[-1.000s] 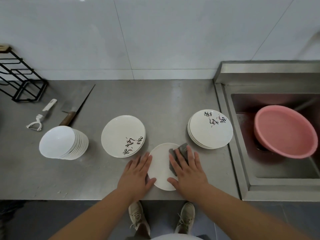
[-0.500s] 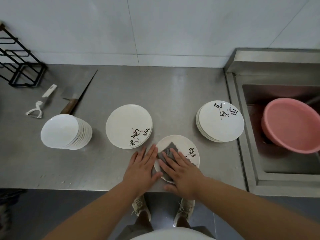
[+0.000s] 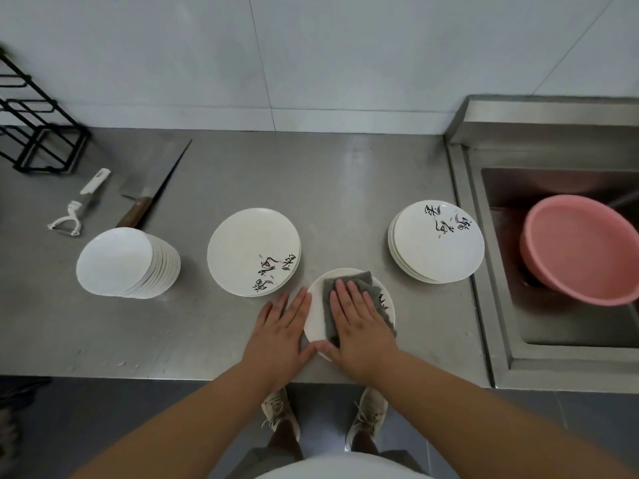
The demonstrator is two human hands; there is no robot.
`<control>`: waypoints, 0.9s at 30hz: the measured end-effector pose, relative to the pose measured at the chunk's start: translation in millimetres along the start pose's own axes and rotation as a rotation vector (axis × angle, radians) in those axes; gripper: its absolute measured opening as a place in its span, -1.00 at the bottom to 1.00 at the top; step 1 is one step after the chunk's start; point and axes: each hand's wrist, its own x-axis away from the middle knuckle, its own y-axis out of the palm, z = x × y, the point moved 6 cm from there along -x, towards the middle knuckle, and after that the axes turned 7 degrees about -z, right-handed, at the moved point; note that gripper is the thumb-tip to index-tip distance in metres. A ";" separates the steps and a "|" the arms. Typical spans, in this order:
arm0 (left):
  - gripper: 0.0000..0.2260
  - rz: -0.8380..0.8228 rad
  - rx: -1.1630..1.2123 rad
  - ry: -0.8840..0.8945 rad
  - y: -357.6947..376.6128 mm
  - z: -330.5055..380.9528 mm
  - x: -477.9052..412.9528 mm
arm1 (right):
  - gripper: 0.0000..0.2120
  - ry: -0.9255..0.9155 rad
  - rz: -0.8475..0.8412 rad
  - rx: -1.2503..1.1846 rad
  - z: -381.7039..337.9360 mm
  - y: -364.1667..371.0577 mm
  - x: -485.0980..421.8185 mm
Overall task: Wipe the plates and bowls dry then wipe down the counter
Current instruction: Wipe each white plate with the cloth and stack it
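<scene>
Head view, clock directions taken from the plate being wiped.

- Plate: white, black brush-style lettering near its 3 o'clock rim, flat on the steel counter close to the front edge.
- Grey cloth covers most of the plate's right half. Right hand lies flat on it, fingers straight, pressing down, no curl.
- Left hand is flat on the counter at 9 o'clock, fingers straight, thumb against the plate's rim, gripping nothing.
- 10 o'clock: stack of plates, same lettering, just beside the plate.
- 2 o'clock: second stack of plates, lettering on its far side, near the sink.
- Further out at 9–10 o'clock: stack of plain white bowls, nested, leaning.
- Sink at 3 o'clock holds one pink basin, tilted, open side facing up and left.
- Around 10 o'clock, far: cleaver with wooden handle, white peeler, black wire rack against the tiled wall.
</scene>
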 end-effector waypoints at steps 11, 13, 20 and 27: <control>-0.22 -0.022 -0.012 -0.037 0.7 0.0 -1.1 | -0.02 0.022 -0.013 0.046 38.8 -7.8 19.0; -0.21 -0.020 -0.027 -0.046 1.6 0.5 -1.3 | -0.02 -0.049 -0.053 0.029 20.3 2.8 29.6; -0.23 0.025 -0.052 -0.055 0.2 1.9 0.6 | -0.15 -0.105 -0.003 0.139 53.8 4.6 45.0; -0.22 0.037 -0.052 -0.099 3.0 4.2 1.8 | -0.05 0.213 -0.046 -0.213 34.5 11.8 60.3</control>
